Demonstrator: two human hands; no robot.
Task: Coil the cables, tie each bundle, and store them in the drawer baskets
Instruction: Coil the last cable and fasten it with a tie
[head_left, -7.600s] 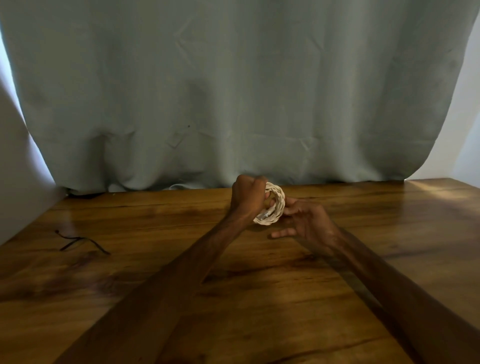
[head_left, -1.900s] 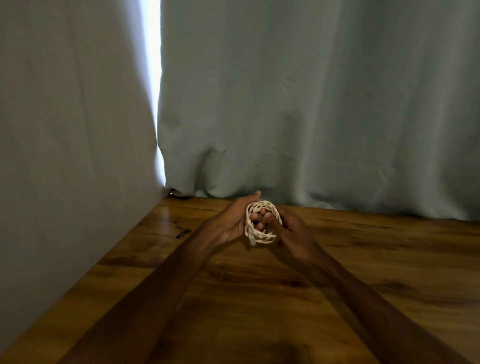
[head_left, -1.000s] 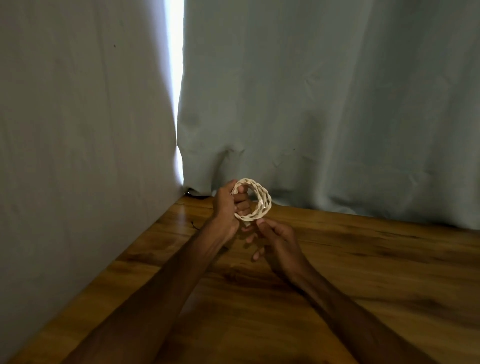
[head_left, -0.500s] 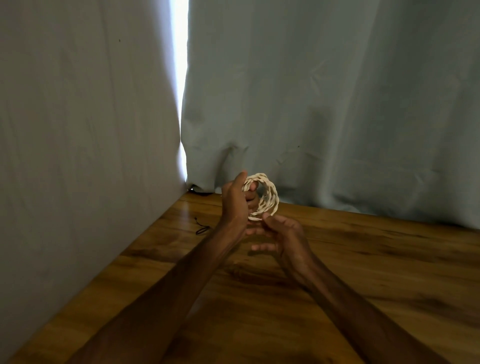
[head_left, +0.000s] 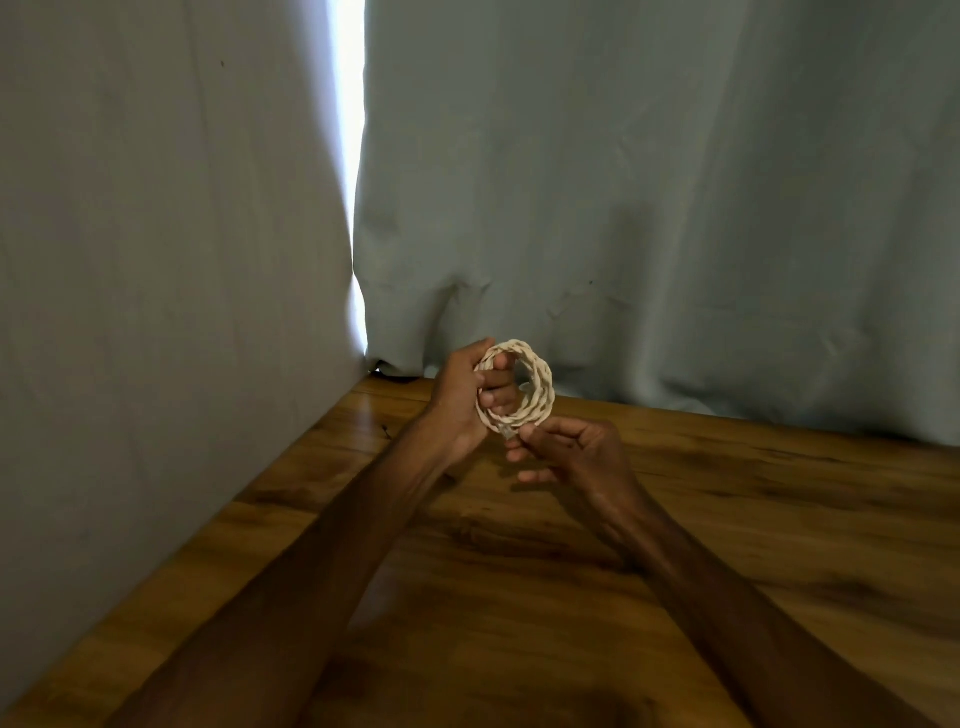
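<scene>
Cable coil (head_left: 535, 384) is off the table (head_left: 727, 519), held in the air near the back left corner, in front of the curtain (head_left: 623, 208)

Left hand (head_left: 462, 395): fingers hooked through the coil's centre hole, thumb over the outside of the ring. It is closed round the loops on that side. My read: it acts as a mandrel, so the turns keep their round shape and can't spring apart while the other hand works

Right hand (head_left: 576, 452): thumb and forefinger pinch the bottom edge of the coil, where the loose end seems to sit. The other fingers are half curled and hold nothing. Can't tell whether the end is being tucked under a turn or only held

The ring is stood up on edge and faces the camera, probably so the wrap pattern and the end can be seen

Judgement: coiling looks done and securing is in hand. No separate tie visible on the bundle. A small dark scrap on the table (head_left: 385, 429) left of the hands is too small to identify. No drawer or basket in view, so storing comes later

Risk: if the left hand loosens before the end is locked, the outer turns unwind
</scene>
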